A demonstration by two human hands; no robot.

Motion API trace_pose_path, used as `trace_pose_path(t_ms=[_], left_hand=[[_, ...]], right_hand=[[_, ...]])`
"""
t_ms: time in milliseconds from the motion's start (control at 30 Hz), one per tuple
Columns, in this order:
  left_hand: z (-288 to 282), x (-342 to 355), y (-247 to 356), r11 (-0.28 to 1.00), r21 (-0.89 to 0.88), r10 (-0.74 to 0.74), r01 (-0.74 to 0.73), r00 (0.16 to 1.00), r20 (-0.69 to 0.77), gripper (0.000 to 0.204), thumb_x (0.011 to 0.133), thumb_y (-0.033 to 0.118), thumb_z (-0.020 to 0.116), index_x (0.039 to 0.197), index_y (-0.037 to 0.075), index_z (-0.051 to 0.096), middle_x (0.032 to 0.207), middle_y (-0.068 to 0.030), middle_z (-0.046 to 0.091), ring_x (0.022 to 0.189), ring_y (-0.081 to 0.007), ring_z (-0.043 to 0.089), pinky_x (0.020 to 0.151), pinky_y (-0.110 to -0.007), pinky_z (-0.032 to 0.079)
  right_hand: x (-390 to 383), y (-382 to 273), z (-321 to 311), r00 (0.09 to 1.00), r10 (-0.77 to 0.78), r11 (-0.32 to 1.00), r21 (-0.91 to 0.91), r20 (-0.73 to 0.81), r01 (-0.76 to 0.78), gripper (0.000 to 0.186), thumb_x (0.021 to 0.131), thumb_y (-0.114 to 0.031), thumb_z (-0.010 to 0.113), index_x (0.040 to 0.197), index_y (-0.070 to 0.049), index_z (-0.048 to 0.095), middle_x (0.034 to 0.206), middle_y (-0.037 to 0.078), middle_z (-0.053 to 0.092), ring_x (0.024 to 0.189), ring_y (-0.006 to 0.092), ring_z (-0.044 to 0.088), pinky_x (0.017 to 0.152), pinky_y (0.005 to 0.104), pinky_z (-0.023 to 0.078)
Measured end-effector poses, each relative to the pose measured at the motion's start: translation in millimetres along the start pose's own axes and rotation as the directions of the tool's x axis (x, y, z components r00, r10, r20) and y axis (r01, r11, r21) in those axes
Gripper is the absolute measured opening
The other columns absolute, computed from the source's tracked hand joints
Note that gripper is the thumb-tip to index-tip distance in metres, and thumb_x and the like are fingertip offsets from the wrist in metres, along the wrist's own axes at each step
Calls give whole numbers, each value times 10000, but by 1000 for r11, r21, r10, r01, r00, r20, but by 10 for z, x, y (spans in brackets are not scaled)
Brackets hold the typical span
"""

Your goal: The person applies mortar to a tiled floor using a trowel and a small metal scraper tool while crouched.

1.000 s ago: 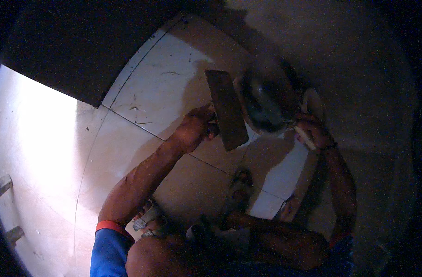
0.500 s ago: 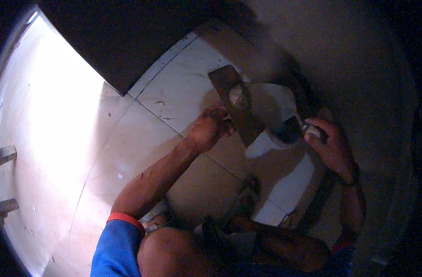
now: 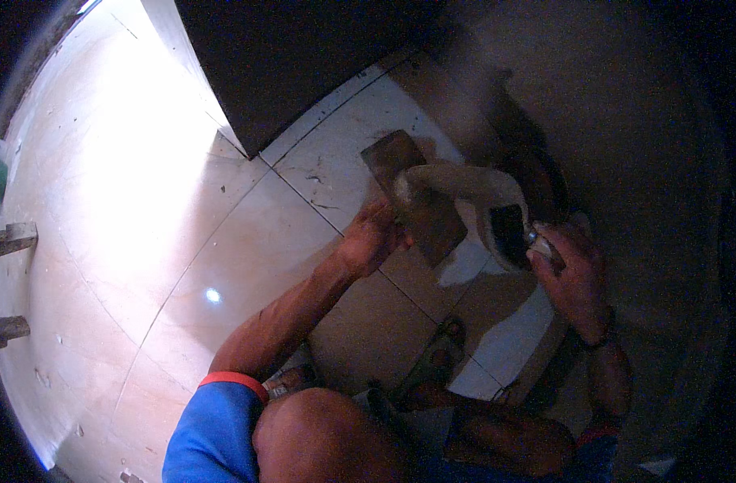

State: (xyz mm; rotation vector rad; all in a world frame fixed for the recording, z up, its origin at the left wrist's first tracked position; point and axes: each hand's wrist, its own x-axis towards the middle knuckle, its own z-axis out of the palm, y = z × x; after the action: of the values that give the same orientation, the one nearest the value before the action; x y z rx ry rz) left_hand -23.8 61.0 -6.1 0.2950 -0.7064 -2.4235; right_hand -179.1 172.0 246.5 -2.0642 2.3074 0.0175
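In the dim centre, my left hand point(image 3: 374, 237) is closed at the near edge of a flat rectangular plasterer's float point(image 3: 439, 233), which is held tilted. A pale smear of paste shows on its upper part. My right hand point(image 3: 575, 270) grips the short handle of a trowel, with a shiny metal collar at its front. The trowel's dark blade point(image 3: 509, 225) points left, over or in a pale rounded container point(image 3: 472, 181) beside the float. Shadow hides how deep the blade sits and what the container holds.
Pale floor tiles point(image 3: 247, 233) lie beneath, strongly sunlit at left. A dark door-like panel point(image 3: 303, 72) juts in from above. Two wooden legs point(image 3: 10, 240) stand at the left rim. My knee point(image 3: 327, 439) and sandalled foot point(image 3: 440, 354) are below; the right side is in deep shadow.
My view has shifted, so the floor and panel appear further right. The trowel has turned slightly at the container, and the pale lump on the float now looks more smeared.
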Motion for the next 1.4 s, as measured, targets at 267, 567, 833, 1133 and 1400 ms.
trace_pose_path(t_ms=[267,567,833,1133,1400], left_hand=[[63,-55,43,983,-180,-57,43,996,-70,295,898,243,413,1111,42,444,980,-69,557,748,-160,537,634,-298,459],[11,-124,40,974,-219,-89,51,982,-167,288,891,245,411,1094,44,452,975,-74,566,750,-166,534,591,-281,435],[-77,-296,-23,972,-229,-73,46,991,-113,308,893,263,398,1103,46,459,971,-65,559,752,-175,528,603,-289,433],[-90,-551,34,968,-252,-54,10,984,-169,346,885,341,421,1112,81,440,999,-44,543,762,-154,513,621,-287,412],[-270,-708,-5,965,-260,-51,11,988,-147,346,889,328,423,1112,64,445,999,-51,548,795,-166,522,641,-302,423]], right_hand=[[36,128,155,998,20,996,88,-54,-15,320,740,-205,647,1030,-93,569,916,121,576,845,286,569,740,354,466],[66,151,184,994,106,936,333,33,-111,330,757,-224,636,1043,-82,555,979,105,577,905,235,559,794,331,441],[-90,90,364,980,100,887,432,170,-165,358,774,-235,623,1075,-76,513,1041,111,554,927,231,551,785,329,444],[-12,-79,523,968,48,878,451,247,-158,389,762,-240,631,1078,-50,506,979,127,578,901,241,561,775,341,448],[-82,-175,554,907,170,854,401,386,-331,408,755,-243,631,1072,-15,513,945,121,578,836,211,557,732,340,452]])
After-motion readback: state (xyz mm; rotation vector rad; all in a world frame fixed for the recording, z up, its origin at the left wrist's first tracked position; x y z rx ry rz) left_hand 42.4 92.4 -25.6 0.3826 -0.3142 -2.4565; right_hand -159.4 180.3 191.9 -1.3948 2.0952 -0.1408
